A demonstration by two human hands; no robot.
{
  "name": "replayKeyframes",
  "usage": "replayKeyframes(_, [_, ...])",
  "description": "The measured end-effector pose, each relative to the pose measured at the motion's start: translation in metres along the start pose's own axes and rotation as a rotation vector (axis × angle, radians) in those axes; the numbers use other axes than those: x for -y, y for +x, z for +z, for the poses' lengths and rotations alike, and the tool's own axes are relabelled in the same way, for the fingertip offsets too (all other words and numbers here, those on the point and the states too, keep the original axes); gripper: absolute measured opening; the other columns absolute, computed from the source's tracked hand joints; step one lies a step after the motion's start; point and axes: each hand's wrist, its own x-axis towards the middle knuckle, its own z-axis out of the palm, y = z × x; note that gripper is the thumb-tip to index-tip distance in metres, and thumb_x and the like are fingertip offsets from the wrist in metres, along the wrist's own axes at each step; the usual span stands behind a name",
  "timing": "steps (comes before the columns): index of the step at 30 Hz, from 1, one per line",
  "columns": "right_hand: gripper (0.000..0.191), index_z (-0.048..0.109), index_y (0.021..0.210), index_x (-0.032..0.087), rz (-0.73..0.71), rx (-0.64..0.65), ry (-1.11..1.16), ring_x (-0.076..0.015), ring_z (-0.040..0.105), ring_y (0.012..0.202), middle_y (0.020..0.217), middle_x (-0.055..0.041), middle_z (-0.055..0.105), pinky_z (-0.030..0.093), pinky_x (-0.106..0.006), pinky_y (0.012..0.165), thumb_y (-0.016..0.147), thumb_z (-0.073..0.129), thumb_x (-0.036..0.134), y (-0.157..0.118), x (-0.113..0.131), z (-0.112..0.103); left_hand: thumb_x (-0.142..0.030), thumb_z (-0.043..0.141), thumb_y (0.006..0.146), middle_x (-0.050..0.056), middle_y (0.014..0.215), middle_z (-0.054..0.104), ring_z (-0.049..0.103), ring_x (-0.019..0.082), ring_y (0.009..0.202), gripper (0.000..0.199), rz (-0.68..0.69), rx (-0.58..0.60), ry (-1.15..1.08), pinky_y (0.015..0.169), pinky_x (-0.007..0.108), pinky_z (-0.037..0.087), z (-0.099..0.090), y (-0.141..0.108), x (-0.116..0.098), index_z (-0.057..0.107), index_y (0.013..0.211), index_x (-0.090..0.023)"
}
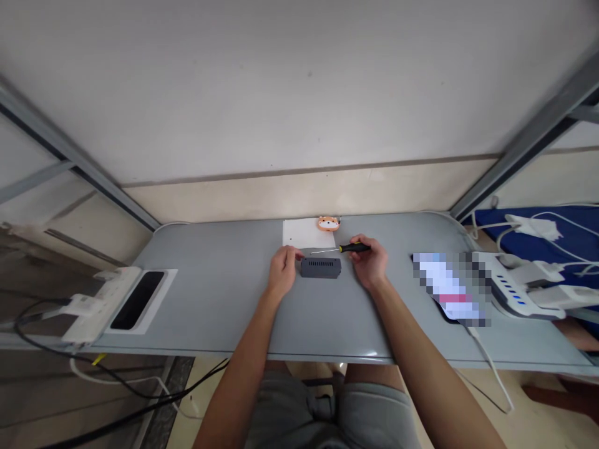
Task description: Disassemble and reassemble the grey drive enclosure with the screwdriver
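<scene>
In my right hand is a screwdriver with a black and yellow handle, its thin metal shaft pointing left. The shaft passes just above the back edge of a dark grey slotted box on the table. My left hand is at the box's left end with thumb and fingers pinched together, close to the screwdriver's tip. What the left fingers hold, if anything, is too small to make out. Behind the box lies a white sheet with a small dark speck on it.
An orange animal-faced item sits on the sheet's right edge. On the grey table, a phone with a blurred screen and a power strip are at right. Another strip and a black phone-like slab are at left.
</scene>
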Motion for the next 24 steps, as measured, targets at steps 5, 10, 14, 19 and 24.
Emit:
replayKeyframes(5, [0.024,0.062,0.065,0.022,0.010,0.064,-0.031,-0.0100,0.037,0.052,0.073,-0.0013,0.061,0.026,-0.029,0.045,0.069,0.072,0.043,-0.002,-0.006,0.002,-0.051,0.032,0.111,0.004,0.079,0.067,0.066,0.020,0.083,0.053,0.115,-0.066,0.064,0.084,0.035,0.053,-0.003,-0.002,-0.006,0.065,0.080,-0.024])
replayKeyframes(10, [0.026,0.062,0.066,0.022,0.008,0.072,-0.073,-0.0110,0.041,0.054,0.074,-0.0015,0.060,0.026,-0.030,0.046,0.070,0.072,0.046,-0.001,-0.008,0.001,-0.042,0.044,0.107,0.004,0.083,0.068,0.064,0.020,0.081,0.035,0.174,-0.085,0.041,0.077,0.034,0.052,-0.003,-0.004,-0.010,0.065,0.086,-0.024])
replayKeyframes(14, [0.022,0.061,0.065,0.023,0.010,0.048,-0.069,-0.0116,0.043,0.056,0.074,-0.0016,0.060,0.027,-0.028,0.045,0.067,0.071,0.042,-0.003,-0.008,0.002,-0.033,0.050,0.101,0.004,0.081,0.067,0.061,0.020,0.078,0.022,0.208,-0.091,0.053,0.073,0.034,0.051,-0.003,-0.005,-0.010,0.063,0.085,-0.024])
replayKeyframes(19, [0.019,0.062,0.064,0.024,0.010,0.050,-0.081,-0.0126,0.043,0.058,0.074,-0.0018,0.060,0.028,-0.028,0.043,0.064,0.070,0.041,-0.004,-0.006,0.004,-0.030,0.050,0.099,0.004,0.079,0.065,0.060,0.020,0.077,0.021,0.198,-0.081,0.076,0.073,0.035,0.051,-0.003,-0.006,-0.010,0.064,0.083,-0.025])
replayKeyframes(24, [0.019,0.061,0.061,0.023,0.031,0.024,-0.041,-0.0121,0.041,0.059,0.072,-0.0016,0.058,0.025,-0.026,0.043,0.059,0.071,0.038,-0.005,-0.004,0.005,-0.025,0.054,0.094,0.004,0.081,0.066,0.061,0.021,0.077,0.015,0.238,-0.054,0.074,0.073,0.035,0.052,-0.001,-0.007,-0.012,0.064,0.082,-0.025])
